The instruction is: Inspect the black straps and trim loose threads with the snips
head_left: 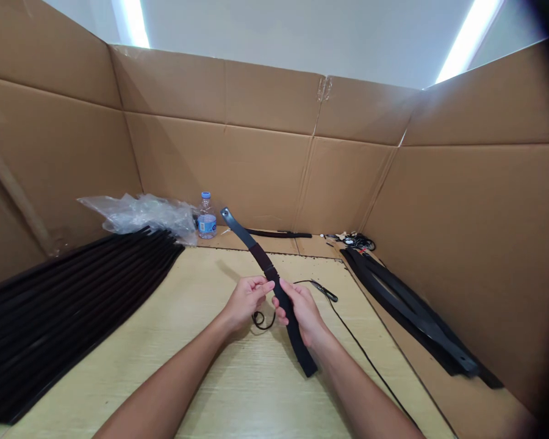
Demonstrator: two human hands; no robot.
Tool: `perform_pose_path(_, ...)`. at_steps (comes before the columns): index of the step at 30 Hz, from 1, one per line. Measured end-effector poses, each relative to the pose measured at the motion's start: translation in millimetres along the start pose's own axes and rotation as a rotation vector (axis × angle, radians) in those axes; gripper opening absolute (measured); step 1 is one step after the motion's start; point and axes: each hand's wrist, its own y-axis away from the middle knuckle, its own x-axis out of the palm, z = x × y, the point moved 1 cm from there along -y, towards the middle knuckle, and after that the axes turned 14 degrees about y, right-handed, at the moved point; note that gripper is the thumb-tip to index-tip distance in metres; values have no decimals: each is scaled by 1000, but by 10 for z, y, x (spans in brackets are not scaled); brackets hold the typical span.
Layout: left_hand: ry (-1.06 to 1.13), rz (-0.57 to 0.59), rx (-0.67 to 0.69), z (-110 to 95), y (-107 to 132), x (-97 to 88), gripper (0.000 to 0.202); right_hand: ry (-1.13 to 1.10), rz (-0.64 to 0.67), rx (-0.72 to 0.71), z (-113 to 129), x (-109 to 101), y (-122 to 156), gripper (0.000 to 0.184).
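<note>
Your left hand (247,300) and your right hand (304,311) hold up a long black strap (269,267). It looks like a leather belt, and it has a brown part near the middle. The strap leans: its top end points away from you, toward a water bottle (206,216), and its low end hangs near you, just above the surface (229,381).

The fingers of your right hand curl around the strap and pinch it against your thumb. The fingers of your left hand stay close together and pinch the strap's edge.

A thin black cord (361,352) lies on the surface, with a loop (261,321) just beside your left hand. A small black tool (324,291) lies near your right hand.

A big pile of black straps (73,311) lies to your left, and more black straps (414,311) lie to your right. A crinkly plastic bag (141,214) sits by the bottle. Brown cardboard walls (265,177) stand around the surface.
</note>
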Motion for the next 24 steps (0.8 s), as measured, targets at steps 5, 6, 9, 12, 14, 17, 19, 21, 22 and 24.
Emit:
perform_pose_path(5,8,-33,29,33,-12,19,42,82,-52,59,8,-6,17,49)
perform_pose_path(6,8,-39,36,35,-15,25,43,81,-58,65,5,-7,14,50)
perform_pose_path(9,18,-62,53,43,-22,49,44,73,-68,83,0,-4,1,51)
perform_pose_path(12,43,-91,71,48,-28,73,43,57,-77,119,0,11,-9,53)
perform_pose_path(14,52,-95,82,47,-27,77,43,49,-83,128,-4,18,-12,53)
perform_pose_path(17,41,-58,77,44,-17,63,41,76,-89,90,-14,8,-14,51)
perform_pose_path(19,21,-30,71,43,-7,51,39,100,-71,60,-11,-13,-18,49)
perform_pose_path(21,29,9,69,43,0,52,38,92,-21,30,2,-36,-25,45)
perform_pose_path(22,47,36,65,45,1,59,37,81,6,4,11,-46,-29,43)
perform_pose_path(24,83,88,55,53,-1,78,36,76,36,-65,27,-61,-35,42)
